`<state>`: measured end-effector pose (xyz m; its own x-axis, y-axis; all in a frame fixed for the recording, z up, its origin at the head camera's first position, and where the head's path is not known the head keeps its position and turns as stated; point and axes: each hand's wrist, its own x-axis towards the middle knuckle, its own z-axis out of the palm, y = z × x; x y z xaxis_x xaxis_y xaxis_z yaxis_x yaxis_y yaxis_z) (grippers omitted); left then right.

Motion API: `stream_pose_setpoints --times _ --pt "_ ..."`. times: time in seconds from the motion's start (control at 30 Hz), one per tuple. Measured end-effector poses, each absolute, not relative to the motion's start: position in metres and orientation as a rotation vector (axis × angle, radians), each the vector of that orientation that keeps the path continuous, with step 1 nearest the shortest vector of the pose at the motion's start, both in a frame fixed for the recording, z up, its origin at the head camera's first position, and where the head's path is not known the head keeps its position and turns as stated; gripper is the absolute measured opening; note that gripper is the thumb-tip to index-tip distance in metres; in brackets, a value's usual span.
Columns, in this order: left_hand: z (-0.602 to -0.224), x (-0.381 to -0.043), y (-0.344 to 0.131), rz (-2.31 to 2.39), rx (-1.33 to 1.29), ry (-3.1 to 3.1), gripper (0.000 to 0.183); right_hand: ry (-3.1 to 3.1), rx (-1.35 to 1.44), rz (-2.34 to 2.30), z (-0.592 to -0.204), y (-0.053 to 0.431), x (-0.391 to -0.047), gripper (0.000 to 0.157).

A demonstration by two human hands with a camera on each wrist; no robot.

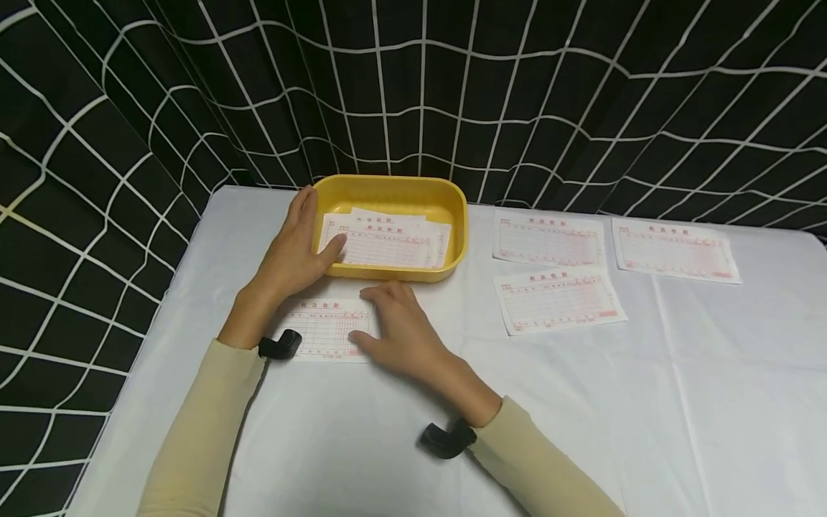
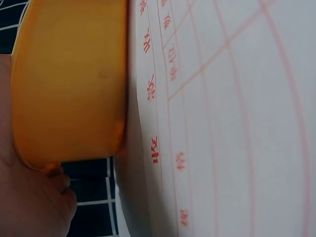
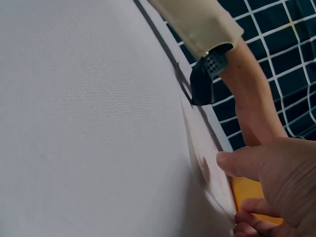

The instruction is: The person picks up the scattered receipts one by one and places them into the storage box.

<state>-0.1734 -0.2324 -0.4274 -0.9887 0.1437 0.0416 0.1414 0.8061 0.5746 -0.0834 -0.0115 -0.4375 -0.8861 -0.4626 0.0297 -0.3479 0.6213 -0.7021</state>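
A yellow plastic basin (image 1: pixel 395 273) stands at the back of the table, with several red-printed receipt slips (image 1: pixel 381 248) lying inside it. At its left end my left hand (image 1: pixel 291 251) holds the rim, thumb over the inner side and fingers along the outside. One more receipt slip (image 1: pixel 323 330) lies flat in front of the basin, partly under my left wrist; in the left wrist view that slip (image 2: pixel 212 123) fills the right side. Over its right edge is my right hand (image 1: pixel 403 327), thumb and fingers spread apart; the right wrist view shows the thumb (image 3: pixel 242 162) close to the paper.
To the right of the basin lie three more receipt slips: one at the back (image 1: pixel 549 240), one in front of it (image 1: pixel 558 300) and one farther right (image 1: pixel 675 250). A white cloth (image 1: pixel 549 416) covers the table. A black curtain with white grid lines (image 1: pixel 413 86) hangs behind and left.
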Motion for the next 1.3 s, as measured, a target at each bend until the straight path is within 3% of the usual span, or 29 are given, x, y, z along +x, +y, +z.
stream_pose_setpoints --times 0.7,1.3 --pt "-0.4291 -0.1732 -0.2347 0.938 0.218 2.988 0.094 2.71 -0.575 -1.046 -0.4395 -0.0211 -0.0862 0.054" --pt "-0.4291 -0.1746 -0.2332 0.944 0.224 2.982 0.093 2.712 -0.547 -1.122 -0.4382 -0.0157 -0.0891 0.022"
